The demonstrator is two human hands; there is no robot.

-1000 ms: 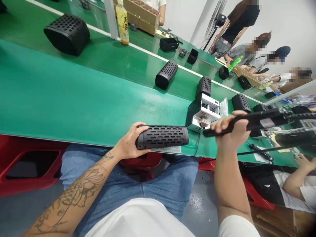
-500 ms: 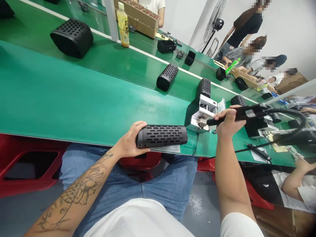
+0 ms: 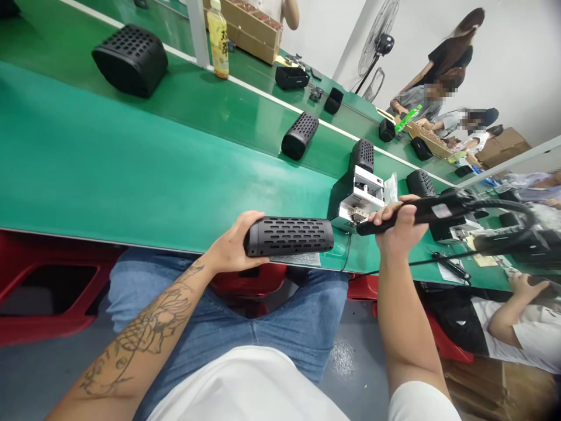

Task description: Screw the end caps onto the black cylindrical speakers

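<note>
The left hand (image 3: 232,242) is curled around the left end of a black perforated speaker housing (image 3: 289,235), fingers over the far side and thumb along the near edge. That hold matches the frame from a second ago. The tattooed forearm slants in from the lower left, wrist nearly straight. The housing lies on its side near the front edge of the green worktable (image 3: 153,164), above a clear plastic sheet (image 3: 302,259).

The right hand (image 3: 400,231) is closed around a black electric screwdriver (image 3: 438,211), thumb laid across the top of the handle. Since a second ago it has drawn left, closer to the screw feeder (image 3: 357,196), and the tool, blurred then, shows sharper now. Its narrow end points left, overlapping the feeder's lower front in view; contact cannot be told. The right forearm rises almost vertically from the white sleeve. The tool's cable (image 3: 512,204), earlier running straight off to the right, now bends into a loop.

Farther out, another perforated housing (image 3: 300,135) lies beyond the feeder's left side, and a yellow drink bottle (image 3: 218,44) stands by the post. In the background, the standing co-worker (image 3: 449,58) leans differently than before.
</note>
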